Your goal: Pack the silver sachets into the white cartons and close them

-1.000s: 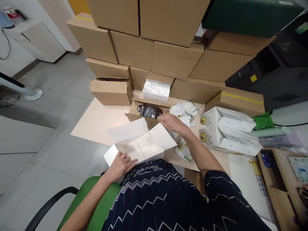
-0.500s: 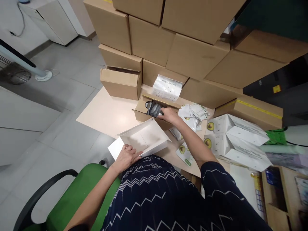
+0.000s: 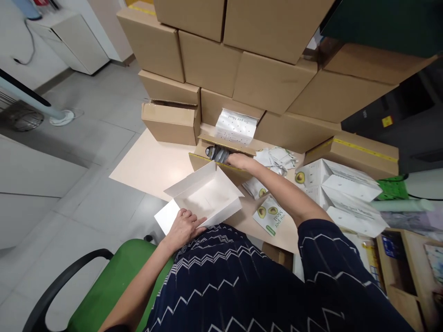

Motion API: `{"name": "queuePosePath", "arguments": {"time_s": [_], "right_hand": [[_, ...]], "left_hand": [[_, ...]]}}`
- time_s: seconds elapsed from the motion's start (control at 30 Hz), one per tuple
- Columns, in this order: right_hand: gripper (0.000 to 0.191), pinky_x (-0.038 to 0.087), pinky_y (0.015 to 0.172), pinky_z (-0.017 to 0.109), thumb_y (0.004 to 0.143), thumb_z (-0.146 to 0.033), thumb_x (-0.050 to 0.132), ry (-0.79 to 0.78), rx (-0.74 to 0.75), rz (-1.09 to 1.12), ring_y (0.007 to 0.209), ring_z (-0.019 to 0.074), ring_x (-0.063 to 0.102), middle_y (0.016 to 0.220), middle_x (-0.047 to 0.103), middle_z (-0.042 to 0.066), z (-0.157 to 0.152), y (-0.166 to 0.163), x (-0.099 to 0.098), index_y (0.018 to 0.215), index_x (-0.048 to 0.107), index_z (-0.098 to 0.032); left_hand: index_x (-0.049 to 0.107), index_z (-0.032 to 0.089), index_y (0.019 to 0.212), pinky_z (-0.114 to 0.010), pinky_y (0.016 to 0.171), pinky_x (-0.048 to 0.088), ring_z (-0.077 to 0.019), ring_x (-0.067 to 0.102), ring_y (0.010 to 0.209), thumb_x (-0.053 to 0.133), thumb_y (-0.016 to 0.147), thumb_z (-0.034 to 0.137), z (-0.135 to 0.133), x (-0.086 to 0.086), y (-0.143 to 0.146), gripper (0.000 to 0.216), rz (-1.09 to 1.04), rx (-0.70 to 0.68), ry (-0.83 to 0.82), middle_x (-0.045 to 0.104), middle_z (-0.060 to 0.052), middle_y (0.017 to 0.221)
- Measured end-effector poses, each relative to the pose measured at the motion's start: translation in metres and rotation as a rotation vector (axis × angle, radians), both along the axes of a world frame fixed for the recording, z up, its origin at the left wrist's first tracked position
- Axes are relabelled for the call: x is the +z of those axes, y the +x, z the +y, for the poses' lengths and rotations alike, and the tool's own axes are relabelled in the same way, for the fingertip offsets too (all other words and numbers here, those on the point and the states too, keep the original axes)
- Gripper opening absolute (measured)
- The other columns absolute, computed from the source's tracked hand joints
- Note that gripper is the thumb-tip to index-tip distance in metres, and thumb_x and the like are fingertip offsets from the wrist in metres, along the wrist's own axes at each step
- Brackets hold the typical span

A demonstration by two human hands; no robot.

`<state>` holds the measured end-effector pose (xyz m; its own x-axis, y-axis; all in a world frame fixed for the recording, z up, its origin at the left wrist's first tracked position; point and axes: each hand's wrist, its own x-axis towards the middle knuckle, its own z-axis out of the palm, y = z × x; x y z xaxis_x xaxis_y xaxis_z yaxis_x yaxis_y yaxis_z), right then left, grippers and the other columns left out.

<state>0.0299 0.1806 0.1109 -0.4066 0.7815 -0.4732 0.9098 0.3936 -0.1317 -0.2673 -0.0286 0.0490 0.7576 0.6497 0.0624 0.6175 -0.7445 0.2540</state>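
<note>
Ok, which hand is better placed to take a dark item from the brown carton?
Right, likely: the right hand reaches into the brown carton beside the dark items, while the left hand rests on the white box.

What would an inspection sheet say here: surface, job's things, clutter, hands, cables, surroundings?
Surface: pale tabletop, bearing boxes and packets.
Job's things: open white box; behind it, an open cardboard box holding dark items.
Clutter: avocado-printed packets scattered right of the cardboard box.
Hands: left hand on the white box's near left side; right hand reaching into the cardboard box, fingertips hidden.
Cables: dark cable by the white cabinet.
Surroundings: stacked cartons at the back; green chair at lower left.
</note>
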Motion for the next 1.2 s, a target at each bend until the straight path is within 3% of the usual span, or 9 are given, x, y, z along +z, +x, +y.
{"name": "queuePosePath", "arguments": {"time_s": [0.27, 0.4, 0.5, 0.67, 0.77, 0.83, 0.97, 1.07, 1.2], "right_hand": [[0.028, 0.048, 0.08, 0.027, 0.085, -0.007, 0.054, 0.063, -0.051, -0.074, 0.099, 0.0243, 0.069, 0.107, 0.074, 0.019, -0.012, -0.009, -0.005, 0.102, 0.076, -0.009], [0.03, 0.047, 0.085, 0.028, 0.089, -0.012, 0.049, 0.191, -0.109, 0.04, 0.1, 0.0229, 0.067, 0.108, 0.073, 0.015, -0.014, 0.005, 0.007, 0.104, 0.075, -0.011], [0.026, 0.05, 0.084, 0.03, 0.088, -0.016, 0.051, 0.417, -0.16, 0.425, 0.092, 0.0208, 0.066, 0.102, 0.072, 0.011, -0.031, 0.022, 0.036, 0.1, 0.074, -0.014], [0.021, 0.053, 0.079, 0.035, 0.088, -0.018, 0.057, 0.82, -0.137, 0.92, 0.091, 0.0193, 0.065, 0.098, 0.07, 0.004, -0.086, 0.034, 0.113, 0.098, 0.073, -0.025], [0.022, 0.054, 0.076, 0.035, 0.087, -0.016, 0.062, 0.862, -0.101, 1.07, 0.089, 0.0183, 0.065, 0.098, 0.069, 0.002, -0.115, 0.024, 0.145, 0.101, 0.073, -0.028], [0.024, 0.055, 0.076, 0.035, 0.088, -0.014, 0.06, 0.774, -0.033, 1.122, 0.089, 0.0175, 0.065, 0.099, 0.068, 0.002, -0.128, 0.009, 0.15, 0.104, 0.071, -0.029], [0.023, 0.054, 0.083, 0.034, 0.094, -0.011, 0.05, 0.443, 0.244, 1.058, 0.095, 0.0169, 0.063, 0.104, 0.066, 0.006, -0.136, -0.044, 0.113, 0.108, 0.066, -0.021], [0.022, 0.052, 0.082, 0.033, 0.095, -0.009, 0.045, 0.223, 0.417, 0.88, 0.094, 0.0182, 0.06, 0.103, 0.064, 0.011, -0.133, -0.09, 0.055, 0.106, 0.063, -0.014], [0.021, 0.048, 0.078, 0.031, 0.094, -0.007, 0.044, -0.018, 0.447, 0.658, 0.087, 0.0175, 0.057, 0.104, 0.063, 0.011, -0.128, -0.136, -0.025, 0.104, 0.061, -0.013]], "left_hand": [[0.071, 0.025, 0.117, -0.041, 0.082, 0.035, -0.0205, 0.054, 0.081, 0.046, 0.101, 0.05, 0.001, -0.002, 0.003, 0.038, -0.05, 0.059, 0.01, 0.065, -0.005, 0.076], [0.069, 0.025, 0.121, -0.043, 0.091, 0.04, -0.0239, 0.057, 0.099, 0.051, 0.1, 0.046, 0.002, -0.002, 0.0, 0.035, -0.131, 0.08, -0.017, 0.069, -0.008, 0.103], [0.066, 0.025, 0.125, -0.044, 0.095, 0.045, -0.026, 0.056, 0.112, 0.054, 0.099, 0.033, 0.008, -0.003, -0.006, 0.03, -0.283, 0.163, 0.054, 0.067, -0.01, 0.118], [0.065, 0.031, 0.126, -0.057, 0.1, 0.041, -0.0342, 0.048, 0.126, 0.057, 0.09, 0.011, 0.033, -0.007, -0.021, 0.042, -0.364, 0.488, 0.306, 0.065, -0.009, 0.129], [0.062, 0.035, 0.131, -0.06, 0.106, 0.039, -0.0332, 0.044, 0.134, 0.048, 0.09, 0.004, 0.045, -0.011, -0.027, 0.053, -0.428, 0.549, 0.298, 0.059, -0.007, 0.139], [0.055, 0.035, 0.139, -0.054, 0.108, 0.043, -0.028, 0.047, 0.136, 0.041, 0.093, 0.003, 0.049, -0.015, -0.028, 0.058, -0.53, 0.538, 0.203, 0.054, -0.007, 0.145], [0.048, 0.034, 0.145, -0.047, 0.107, 0.047, -0.023, 0.048, 0.139, 0.035, 0.099, 0.009, 0.047, -0.021, -0.029, 0.054, -0.639, 0.554, 0.037, 0.046, -0.008, 0.153], [0.053, 0.031, 0.141, -0.051, 0.11, 0.043, -0.0242, 0.05, 0.136, 0.038, 0.099, 0.013, 0.042, -0.022, -0.028, 0.048, -0.619, 0.55, 0.087, 0.052, -0.009, 0.149], [0.059, 0.028, 0.135, -0.047, 0.1, 0.046, -0.0233, 0.06, 0.114, 0.043, 0.096, 0.011, 0.03, -0.021, -0.029, 0.045, -0.568, 0.58, 0.176, 0.068, -0.01, 0.128]]}}
